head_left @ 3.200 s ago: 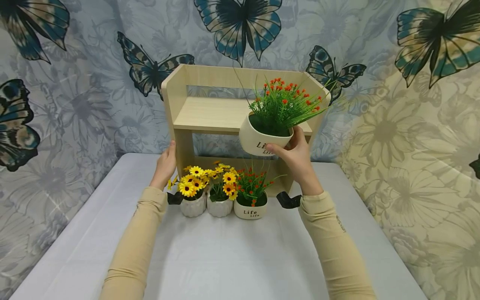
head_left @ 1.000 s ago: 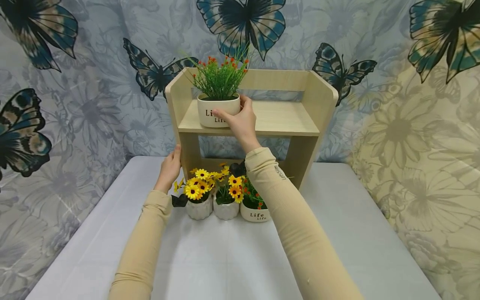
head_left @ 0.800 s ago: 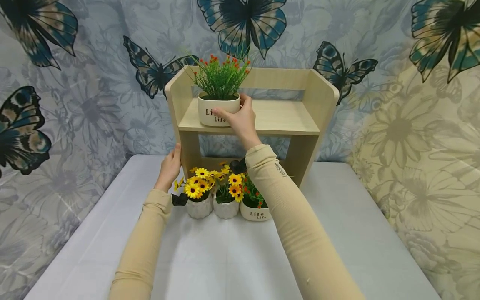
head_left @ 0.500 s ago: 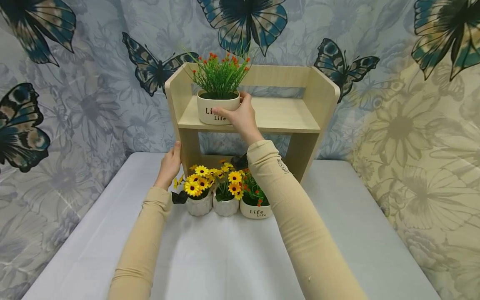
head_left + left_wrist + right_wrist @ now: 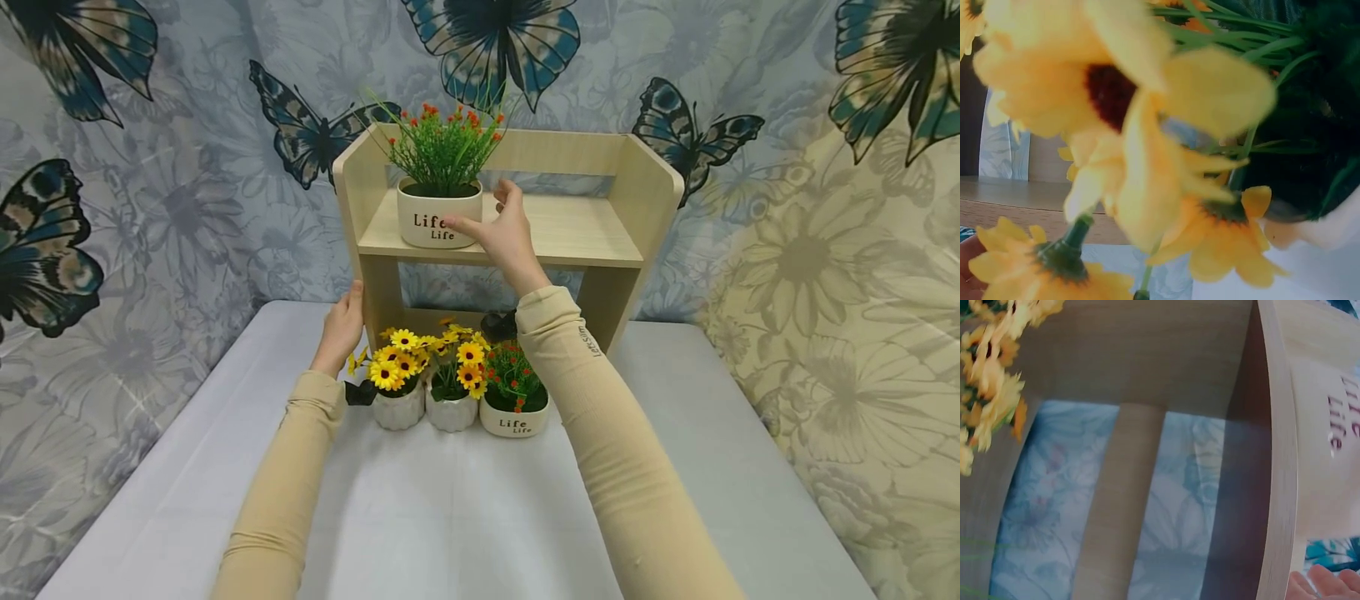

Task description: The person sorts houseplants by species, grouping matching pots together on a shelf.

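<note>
Your right hand point(image 5: 506, 237) has loosened from the white "Life" pot point(image 5: 423, 208), thumb and fingers now wide apart; whether the thumb tip touches, I cannot tell. That pot stands upright at the left end of the upper shelf point(image 5: 562, 229). Your left hand point(image 5: 341, 329) rests, fingers extended, against the bookshelf's left side panel point(image 5: 381, 304).

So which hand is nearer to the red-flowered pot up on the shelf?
The right. The right hand is just right of the pot, thumb at its front; whether they touch is unclear. The left hand is lower, against the left side of the shelf unit.
</note>
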Tool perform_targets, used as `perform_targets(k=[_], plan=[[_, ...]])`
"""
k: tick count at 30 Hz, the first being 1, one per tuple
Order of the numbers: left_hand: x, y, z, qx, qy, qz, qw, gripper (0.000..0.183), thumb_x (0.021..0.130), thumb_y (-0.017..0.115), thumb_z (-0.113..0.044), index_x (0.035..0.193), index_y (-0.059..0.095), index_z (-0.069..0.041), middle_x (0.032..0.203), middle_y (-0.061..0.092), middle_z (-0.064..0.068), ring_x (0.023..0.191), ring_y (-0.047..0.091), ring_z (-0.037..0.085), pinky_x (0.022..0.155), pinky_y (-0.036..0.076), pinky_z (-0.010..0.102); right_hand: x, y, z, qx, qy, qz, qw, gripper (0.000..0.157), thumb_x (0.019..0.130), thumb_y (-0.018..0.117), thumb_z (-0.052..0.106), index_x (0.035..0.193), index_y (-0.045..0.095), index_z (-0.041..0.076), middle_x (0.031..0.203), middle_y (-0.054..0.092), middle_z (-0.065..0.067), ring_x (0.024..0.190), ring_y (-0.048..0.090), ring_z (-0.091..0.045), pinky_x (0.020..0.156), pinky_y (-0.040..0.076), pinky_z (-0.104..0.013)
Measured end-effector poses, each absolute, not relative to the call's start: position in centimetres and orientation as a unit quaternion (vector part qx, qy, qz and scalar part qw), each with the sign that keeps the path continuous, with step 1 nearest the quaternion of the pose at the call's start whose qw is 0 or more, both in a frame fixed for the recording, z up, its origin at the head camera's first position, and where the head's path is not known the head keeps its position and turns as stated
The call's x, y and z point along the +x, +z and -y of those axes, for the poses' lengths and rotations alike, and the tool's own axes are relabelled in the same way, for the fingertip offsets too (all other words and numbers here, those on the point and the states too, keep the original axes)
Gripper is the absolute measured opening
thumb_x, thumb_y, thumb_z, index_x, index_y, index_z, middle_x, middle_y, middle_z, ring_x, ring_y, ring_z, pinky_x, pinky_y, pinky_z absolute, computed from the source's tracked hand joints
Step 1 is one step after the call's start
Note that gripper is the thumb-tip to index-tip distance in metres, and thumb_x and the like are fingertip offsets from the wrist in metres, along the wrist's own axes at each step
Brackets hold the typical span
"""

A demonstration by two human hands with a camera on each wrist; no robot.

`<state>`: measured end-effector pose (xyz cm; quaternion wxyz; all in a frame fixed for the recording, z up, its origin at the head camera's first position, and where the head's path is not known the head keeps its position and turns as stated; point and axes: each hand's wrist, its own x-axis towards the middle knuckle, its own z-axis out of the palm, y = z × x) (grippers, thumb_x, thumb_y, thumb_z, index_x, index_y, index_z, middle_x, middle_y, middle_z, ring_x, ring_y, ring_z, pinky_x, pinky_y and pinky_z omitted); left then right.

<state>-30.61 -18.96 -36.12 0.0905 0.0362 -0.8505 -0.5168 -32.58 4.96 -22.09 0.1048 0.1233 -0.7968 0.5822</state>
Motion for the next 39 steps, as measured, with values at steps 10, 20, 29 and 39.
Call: perform_targets(k=[10, 20, 29, 39], plan=[[-30.5, -36.2, 19.1, 0.029, -0.520, 0.850, 0.076, 0.088, 0.078, 0.011, -0.069, 0.139, 0.017, -0.007, 0.134, 0.029, 0.020, 0.117, 0.031, 0.038, 0.094, 0.026, 0.051, -30.3, -22.1, -7.4, 0.157, 0.638, 0.746, 0.114, 0.087, 0.071, 0.072, 0.025, 0.136, 0.016, 0.015, 0.136, 0.022, -0.004, 0.124, 0.020, -0.016, 0.100, 0.023, -0.030], [-30.3, -36.1, 19.0, 0.029, -0.520, 0.851, 0.062, 0.088, 0.077, 0.009, -0.070, 0.139, 0.014, -0.009, 0.136, 0.026, 0.020, 0.117, 0.031, 0.039, 0.095, 0.024, 0.052, -28.5, -24.4, -9.8, 0.225, 0.615, 0.740, 0.152, 0.083, 0.069, 0.074, 0.027, 0.134, 0.024, 0.016, 0.133, 0.029, 0.003, 0.122, 0.024, -0.009, 0.100, 0.023, -0.033], [-30.5, -36.0, 18.9, 0.038, -0.519, 0.852, 0.057, 0.090, 0.076, 0.009, -0.071, 0.139, 0.015, -0.008, 0.135, 0.027, 0.020, 0.119, 0.027, 0.038, 0.095, 0.023, 0.052, -25.4, -26.5, -11.5, 0.274, 0.593, 0.746, 0.128, 0.075, 0.073, 0.070, 0.019, 0.134, 0.026, 0.013, 0.136, 0.027, -0.005, 0.123, 0.025, -0.011, 0.100, 0.024, -0.033], [-30.3, -35.9, 18.8, 0.044, -0.520, 0.851, 0.054, 0.090, 0.075, 0.009, -0.072, 0.139, 0.016, -0.009, 0.139, 0.021, 0.017, 0.123, 0.021, 0.036, 0.097, 0.020, 0.051, -23.5, -29.7, -13.5, 0.287, 0.620, 0.725, 0.089, 0.064, 0.078, 0.064, 0.008, 0.132, 0.028, 0.005, 0.135, 0.028, -0.013, 0.123, 0.026, -0.019, 0.099, 0.025, -0.039]])
